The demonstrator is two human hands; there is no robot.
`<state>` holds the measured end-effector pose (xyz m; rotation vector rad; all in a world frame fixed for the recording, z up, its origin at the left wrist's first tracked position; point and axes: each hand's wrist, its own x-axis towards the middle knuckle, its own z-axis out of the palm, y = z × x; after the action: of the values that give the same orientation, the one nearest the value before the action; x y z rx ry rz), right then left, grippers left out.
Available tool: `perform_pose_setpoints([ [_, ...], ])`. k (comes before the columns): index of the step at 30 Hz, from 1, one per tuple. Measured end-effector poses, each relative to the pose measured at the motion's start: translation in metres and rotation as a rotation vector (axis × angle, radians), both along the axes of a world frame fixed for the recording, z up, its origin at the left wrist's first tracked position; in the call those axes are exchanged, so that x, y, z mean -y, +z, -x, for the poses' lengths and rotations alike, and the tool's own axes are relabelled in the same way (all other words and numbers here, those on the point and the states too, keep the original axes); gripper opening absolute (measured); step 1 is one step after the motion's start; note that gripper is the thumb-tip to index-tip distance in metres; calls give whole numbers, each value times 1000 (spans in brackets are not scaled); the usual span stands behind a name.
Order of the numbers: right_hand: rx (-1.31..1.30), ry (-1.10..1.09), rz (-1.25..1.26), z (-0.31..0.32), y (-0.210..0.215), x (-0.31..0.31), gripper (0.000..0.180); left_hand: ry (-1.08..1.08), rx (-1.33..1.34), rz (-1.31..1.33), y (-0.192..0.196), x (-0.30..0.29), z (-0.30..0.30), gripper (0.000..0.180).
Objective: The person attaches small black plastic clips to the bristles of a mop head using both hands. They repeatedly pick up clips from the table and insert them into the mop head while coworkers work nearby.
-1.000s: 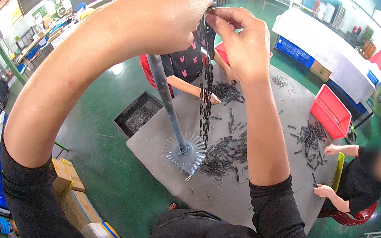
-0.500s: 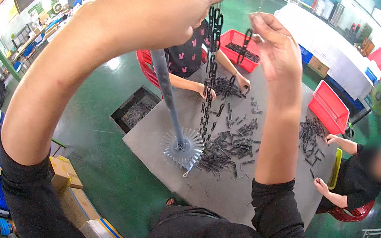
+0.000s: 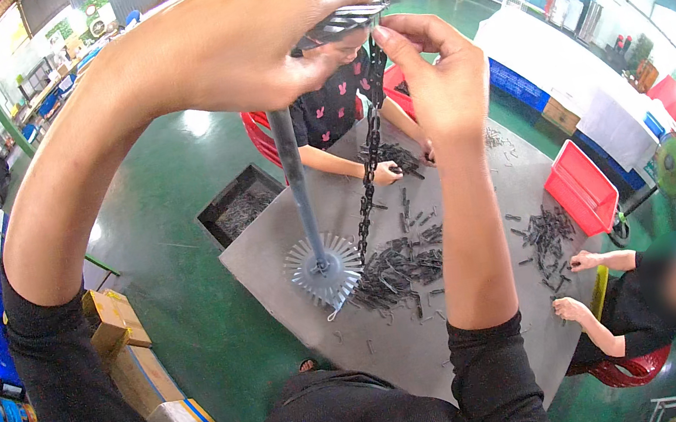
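At the top of an upright grey metal pole (image 3: 289,157), my left hand (image 3: 241,45) is closed around an upper slotted metal disc (image 3: 343,21), its thumb beneath. My right hand (image 3: 442,75) pinches with thumb and forefinger at the upper end of a black chain (image 3: 368,166), beside that disc's edge. The chain hangs down toward a lower slotted disc (image 3: 324,271) at the foot of the pole. My fingers hide the exact grip. Loose black links (image 3: 396,272) lie heaped on the grey table (image 3: 367,339) beside the lower disc.
Across the table a person (image 3: 332,115) handles black pieces; another person (image 3: 617,299) sits at right by a second pile (image 3: 551,243). A red bin (image 3: 582,186) is at the right edge. A dark crate (image 3: 240,204) is left of the table, cardboard boxes (image 3: 137,366) nearer me.
My right hand has moved left, to the chain beside the disc. My left hand has shifted and the upper disc now shows. The spread hanging strands now look like one narrow line.
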<state>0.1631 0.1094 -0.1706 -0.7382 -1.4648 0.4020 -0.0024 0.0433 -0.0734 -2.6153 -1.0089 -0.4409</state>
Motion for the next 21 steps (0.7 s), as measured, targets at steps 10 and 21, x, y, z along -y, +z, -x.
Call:
perform_pose_setpoints([
  [10, -104, -62, 38, 20, -1, 8, 11, 196, -86, -143, -6, -3, -20, 40],
  [21, -75, 136, 312, -85, -10, -38, 24, 120, -79, -275, -10, -4, 0, 38],
])
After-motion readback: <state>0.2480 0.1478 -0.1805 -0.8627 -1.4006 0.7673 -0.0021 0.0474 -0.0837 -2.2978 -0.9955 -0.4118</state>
